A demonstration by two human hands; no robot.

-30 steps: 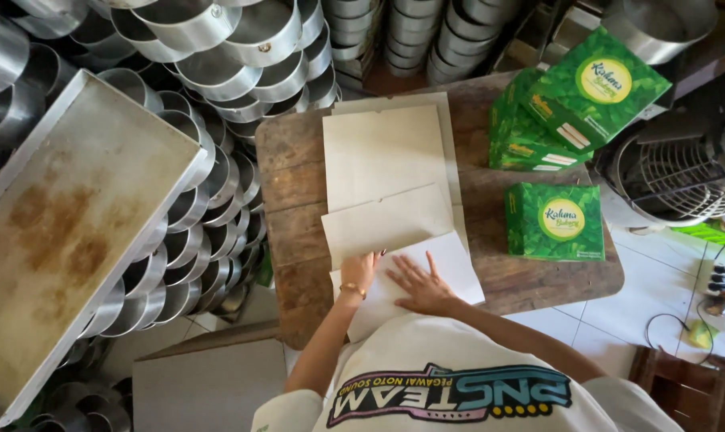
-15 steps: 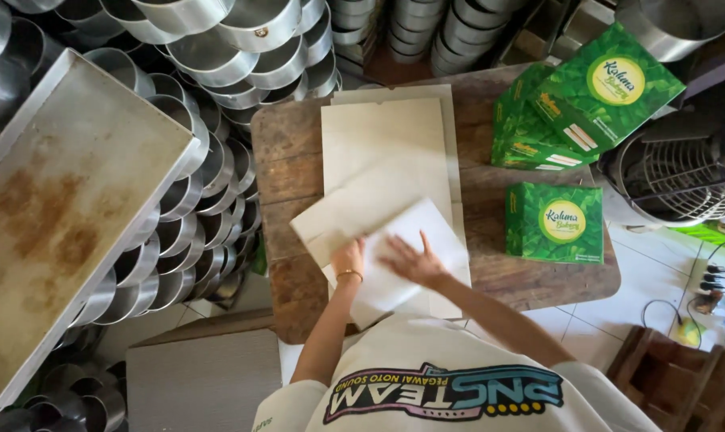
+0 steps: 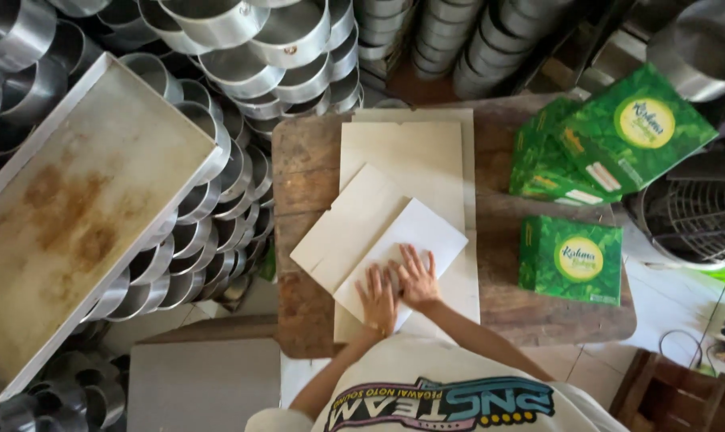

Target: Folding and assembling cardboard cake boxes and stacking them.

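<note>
My left hand and my right hand lie flat side by side, fingers spread, pressing on a white paper sheet. That sheet sits tilted on top of a cream cardboard piece, which is also turned at an angle. Both rest over a stack of flat cream cardboard sheets on a worn wooden table. Neither hand grips anything.
Green printed boxes stand at the right: a stacked pair at the far corner and a single one nearer. A stained metal tray rests on several round metal tins at the left. A wire fan is at the right edge.
The white sheet and the cream piece under it have turned to a steeper angle. My two hands have come together on the white sheet's near end.
</note>
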